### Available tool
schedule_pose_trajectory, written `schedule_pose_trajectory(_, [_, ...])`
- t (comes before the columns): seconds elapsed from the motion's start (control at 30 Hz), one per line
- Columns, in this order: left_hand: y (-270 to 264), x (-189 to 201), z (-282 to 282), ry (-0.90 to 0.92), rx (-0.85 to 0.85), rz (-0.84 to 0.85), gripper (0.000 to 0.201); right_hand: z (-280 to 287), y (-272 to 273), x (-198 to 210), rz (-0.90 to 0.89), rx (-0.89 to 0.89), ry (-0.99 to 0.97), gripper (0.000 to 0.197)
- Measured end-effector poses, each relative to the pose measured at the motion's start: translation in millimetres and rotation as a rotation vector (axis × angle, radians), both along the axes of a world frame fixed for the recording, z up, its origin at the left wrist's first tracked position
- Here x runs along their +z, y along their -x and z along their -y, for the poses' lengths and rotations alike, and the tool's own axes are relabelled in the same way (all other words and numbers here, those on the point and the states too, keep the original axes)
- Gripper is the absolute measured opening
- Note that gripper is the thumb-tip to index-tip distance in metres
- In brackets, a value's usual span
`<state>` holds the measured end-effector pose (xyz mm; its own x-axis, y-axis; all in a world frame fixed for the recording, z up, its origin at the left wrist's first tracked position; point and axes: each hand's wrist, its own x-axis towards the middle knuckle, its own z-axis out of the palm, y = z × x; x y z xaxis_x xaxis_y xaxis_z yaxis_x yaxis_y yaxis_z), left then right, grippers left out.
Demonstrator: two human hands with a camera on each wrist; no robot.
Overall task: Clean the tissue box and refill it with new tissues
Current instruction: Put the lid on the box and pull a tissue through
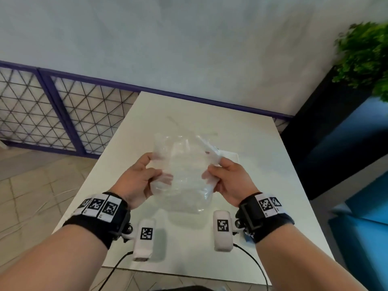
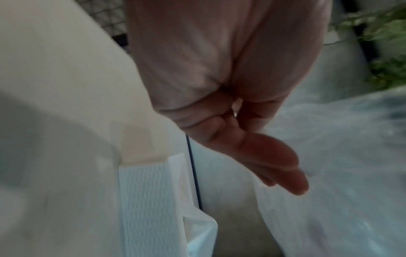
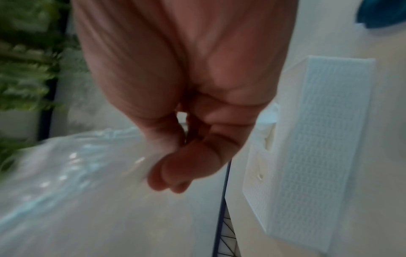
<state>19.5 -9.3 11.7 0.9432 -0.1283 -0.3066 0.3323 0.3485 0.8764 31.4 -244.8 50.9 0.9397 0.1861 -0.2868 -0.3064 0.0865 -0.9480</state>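
Observation:
A crinkled clear plastic wrapper [image 1: 182,175] hangs in the air above the white table [image 1: 262,164], held between both hands. My left hand [image 1: 156,164] pinches its left side with thumb and curled fingers. My right hand [image 1: 214,166] pinches its right side the same way. Whether tissues are inside the wrapper cannot be told. The white tissue box [image 1: 230,157] with a woven texture lies on the table behind the wrapper, mostly hidden by it. The box [image 3: 329,139] shows plainly in the right wrist view, beside my right hand [image 3: 175,173]. The left wrist view shows the box [image 2: 149,200], my left hand [image 2: 274,165] and the wrapper [image 2: 340,165].
A purple-framed mesh fence [image 1: 52,106] runs along the left and behind the table. A green plant [image 1: 365,59] in a black planter stands at the right, with a blue seat [image 1: 367,185] below it. Two black cables trail off the table's near edge.

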Motion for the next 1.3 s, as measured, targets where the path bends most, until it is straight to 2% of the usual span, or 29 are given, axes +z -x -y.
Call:
schedule_pose_trajectory(0.1, [-2,-4,13,0.036,-0.012,-0.044,0.035,14,3,-3,-0.077,-0.038,-0.207,0.045])
schedule_pose_trajectory(0.17, [-4,-5,18,0.014,-0.004,-0.071,0.034,23,2,-4,-0.141,-0.019,-0.348,0.032])
schedule_pose_trajectory(0.2, [-5,-4,20,0.014,0.001,-0.084,0.034,27,1,-4,-0.179,-0.020,-0.347,0.030])
schedule_pose_trajectory(0.27, [-7,-2,23,0.050,0.028,-0.106,0.036,32,-1,-4,-0.219,-0.029,-0.187,0.042])
schedule_pose_trajectory(0.3, [-8,-1,24,0.099,0.044,-0.114,0.035,33,-2,-5,-0.207,-0.031,-0.091,0.041])
schedule_pose_trajectory(0.37, [-10,1,23,0.212,0.030,-0.142,0.029,32,-3,-4,-0.112,-0.042,0.025,0.016])
schedule_pose_trajectory(0.4, [-11,1,21,0.238,0.014,-0.163,0.036,31,-2,-4,-0.073,-0.035,0.061,0.010])
schedule_pose_trajectory(0.43, [-12,0,20,0.236,-0.016,-0.183,0.046,31,-2,-6,-0.045,-0.034,0.103,0.018])
schedule_pose_trajectory(0.47, [-13,0,20,0.198,-0.050,-0.204,0.052,31,-2,-6,-0.022,-0.036,0.135,0.026])
schedule_pose_trajectory(0.5, [-12,3,20,0.147,-0.094,-0.206,0.048,31,-3,-6,0.001,-0.044,0.164,0.031])
schedule_pose_trajectory(0.57, [-9,5,23,0.045,-0.194,-0.155,0.026,29,-1,-3,0.038,-0.038,0.201,0.036])
schedule_pose_trajectory(0.67, [-5,0,25,-0.046,-0.296,-0.080,0.028,25,-1,-6,0.090,-0.033,0.204,0.039])
schedule_pose_trajectory(0.73, [-3,-1,27,-0.086,-0.229,-0.029,0.021,24,-1,-8,0.120,-0.064,0.193,0.036])
schedule_pose_trajectory(0.83, [0,2,28,-0.104,-0.100,-0.005,0.022,24,-1,-10,0.104,-0.089,0.175,0.026])
schedule_pose_trajectory(0.9, [2,3,29,-0.079,-0.107,0.035,0.033,23,2,-9,0.061,-0.059,0.172,0.014])
schedule_pose_trajectory(0.97, [4,4,29,-0.085,-0.147,0.053,0.050,22,6,-12,0.031,-0.013,0.222,0.030])
schedule_pose_trajectory(1.03, [7,3,30,-0.146,-0.168,0.061,0.062,19,11,-13,0.039,0.002,0.267,0.038])
schedule_pose_trajectory(1.07, [7,3,31,-0.210,-0.165,0.072,0.065,18,13,-14,0.051,0.003,0.283,0.041])
schedule_pose_trajectory(1.2, [9,-3,34,-0.457,-0.138,0.196,0.055,15,19,-21,0.074,0.008,0.375,0.050])
schedule_pose_trajectory(1.3, [20,-2,19,-0.442,-0.206,0.224,0.071,26,22,-25,0.067,-0.030,0.381,0.049])
